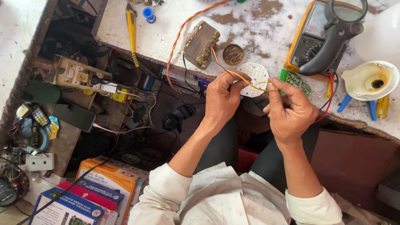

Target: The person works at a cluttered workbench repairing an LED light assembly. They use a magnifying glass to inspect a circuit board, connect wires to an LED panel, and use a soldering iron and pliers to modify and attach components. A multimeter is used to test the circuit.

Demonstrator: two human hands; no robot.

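Pinching 1 yellow wire point(254, 84) w/ 2 hands: left hand point(223, 100), right hand point(291, 110).

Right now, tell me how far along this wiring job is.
Looks done: the white lamp base lies opened on the bench, and the round LED board is out of it. In hand: the left hand and right hand pinch the yellow wire from the small transformer. Left: the wire end looks unattached to the board.

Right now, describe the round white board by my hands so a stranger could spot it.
Start at the yellow multimeter on the white bench, then look left along the near edge. The round LED board lies there, a white disc studded with small pale squares, unlike the green circuit board beside it.
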